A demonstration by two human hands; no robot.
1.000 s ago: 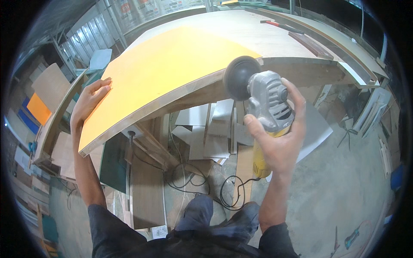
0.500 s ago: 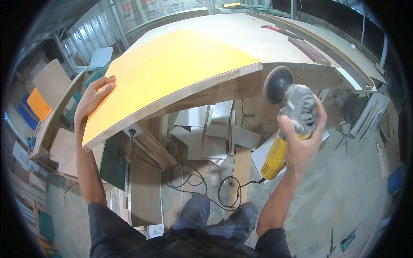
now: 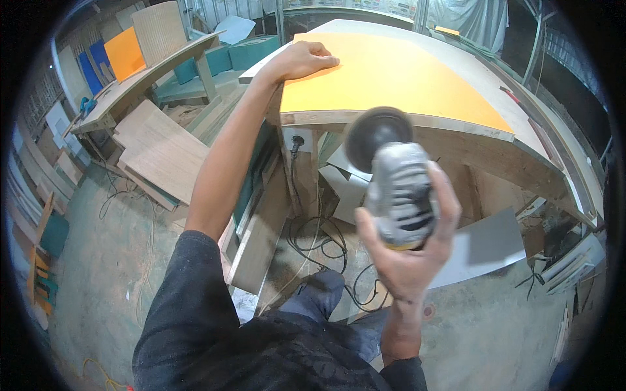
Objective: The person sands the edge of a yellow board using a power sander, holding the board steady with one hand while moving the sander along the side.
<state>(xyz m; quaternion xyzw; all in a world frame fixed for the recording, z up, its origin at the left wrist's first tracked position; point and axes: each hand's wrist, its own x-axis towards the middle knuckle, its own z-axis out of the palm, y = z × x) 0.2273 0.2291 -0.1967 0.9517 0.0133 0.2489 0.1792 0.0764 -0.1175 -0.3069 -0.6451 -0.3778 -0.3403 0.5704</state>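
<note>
In my right hand (image 3: 417, 251) is an angle grinder (image 3: 402, 192) with a grey head. Its dark round disc (image 3: 377, 140) overlaps the front edge of a yellow-orange panel (image 3: 398, 78) in view; I cannot tell whether they touch. The panel lies on a pale curved tabletop (image 3: 352, 27) with a raw wooden edge. My left hand (image 3: 301, 60) is at the panel's left side, fingers curled over its top and closed on that edge. The grinder's yellow handle is mostly hidden by my right hand.
Below the tabletop lie white offcut sheets (image 3: 479, 251) and a coiled black cable (image 3: 319, 241). Brown boards (image 3: 163, 150) lean at the left by a wooden bench (image 3: 150, 72). A red-handled tool (image 3: 510, 96) rests on the tabletop's right side.
The view has swung left. My right hand has brought the grinder leftward along the panel's front edge, its disc now overlapping that edge. My left hand remains at the panel's left side.
</note>
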